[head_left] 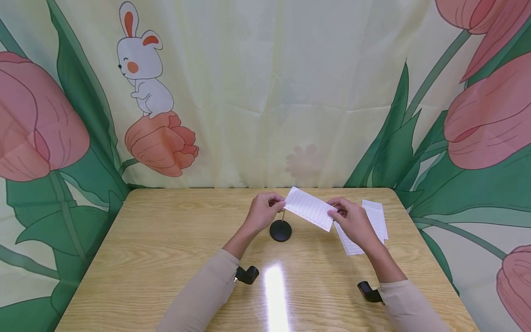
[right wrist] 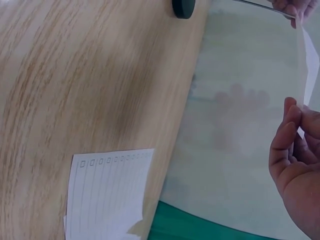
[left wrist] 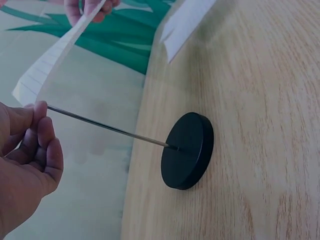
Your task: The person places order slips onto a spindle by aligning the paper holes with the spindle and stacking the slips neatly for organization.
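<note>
A lined white paper sheet [head_left: 310,208] with a row of small checkboxes is stretched in the air between both hands. My left hand [head_left: 263,211] pinches its left corner between thumb and index finger. The right hand [head_left: 352,220] pinches the opposite end. Below the left hand stands a bill spike, with a round black base [head_left: 280,231] on the table and a thin upright metal rod [left wrist: 110,127]. In the left wrist view, the rod's top end is right at the left fingertips and the sheet's corner.
More lined sheets [head_left: 375,216] lie overlapping on the wooden table [head_left: 174,240], to the right and partly behind the right hand. Black wrist-worn pieces [head_left: 247,275] show at both forearms. A curtain [head_left: 257,92] printed with tulips and a rabbit hangs behind the table's back edge.
</note>
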The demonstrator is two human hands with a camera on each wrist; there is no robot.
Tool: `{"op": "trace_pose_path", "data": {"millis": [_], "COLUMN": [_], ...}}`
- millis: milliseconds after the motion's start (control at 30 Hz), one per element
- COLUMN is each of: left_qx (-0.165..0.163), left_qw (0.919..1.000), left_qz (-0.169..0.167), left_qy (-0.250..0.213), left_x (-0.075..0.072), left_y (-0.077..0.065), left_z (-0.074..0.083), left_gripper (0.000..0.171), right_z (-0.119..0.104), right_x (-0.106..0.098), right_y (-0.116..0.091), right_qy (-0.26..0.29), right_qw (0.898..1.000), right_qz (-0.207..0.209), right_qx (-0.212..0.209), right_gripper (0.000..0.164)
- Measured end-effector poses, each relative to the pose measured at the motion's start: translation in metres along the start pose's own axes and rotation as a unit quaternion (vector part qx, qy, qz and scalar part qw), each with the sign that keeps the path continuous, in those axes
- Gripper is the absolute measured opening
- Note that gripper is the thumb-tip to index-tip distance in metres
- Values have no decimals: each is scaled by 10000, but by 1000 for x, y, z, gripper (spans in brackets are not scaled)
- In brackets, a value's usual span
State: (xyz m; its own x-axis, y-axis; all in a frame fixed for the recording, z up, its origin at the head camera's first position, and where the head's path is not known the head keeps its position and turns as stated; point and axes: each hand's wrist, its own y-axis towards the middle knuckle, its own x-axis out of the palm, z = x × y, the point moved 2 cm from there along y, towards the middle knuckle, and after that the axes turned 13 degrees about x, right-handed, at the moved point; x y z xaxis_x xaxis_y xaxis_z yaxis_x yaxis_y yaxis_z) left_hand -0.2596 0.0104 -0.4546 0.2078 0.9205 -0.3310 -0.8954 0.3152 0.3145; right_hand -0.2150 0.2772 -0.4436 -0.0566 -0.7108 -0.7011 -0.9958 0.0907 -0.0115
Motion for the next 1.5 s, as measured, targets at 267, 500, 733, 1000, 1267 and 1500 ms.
{"op": "trace_pose_path", "data": {"millis": [267,500,733,1000,1267,1500], "left_qx": [43,-1,-32,-17,12,44], "left_qw": [10000,10000,9999,10000,10000,9999], "left_qz": [69,92,97,21,-36,-124], "left_qy": [13,3,-32,-2,-11,6], "left_x": [1,2,3,3,3,5], "left_y": [-1,-2,-2,-2,-1,-2], "left_z": [0,-1,-4,-4,-6,-13], "left_gripper": [11,12,12,13,13,15], "right_z": [1,2,4,5,7,10], "right_x": [3,4,6,9,13,16], "right_y": [-2,-3,-2,-4,-7,-9], "right_qy": [70,35,18,-10,-67,-7], "right_qw": [10000,10000,10000,10000,9998,9999], "right_qz": [27,49,74,75,101,27], "right_qx": [18,12,-45,30,159,171], "right_gripper": [23,23,23,23,23,23]}}
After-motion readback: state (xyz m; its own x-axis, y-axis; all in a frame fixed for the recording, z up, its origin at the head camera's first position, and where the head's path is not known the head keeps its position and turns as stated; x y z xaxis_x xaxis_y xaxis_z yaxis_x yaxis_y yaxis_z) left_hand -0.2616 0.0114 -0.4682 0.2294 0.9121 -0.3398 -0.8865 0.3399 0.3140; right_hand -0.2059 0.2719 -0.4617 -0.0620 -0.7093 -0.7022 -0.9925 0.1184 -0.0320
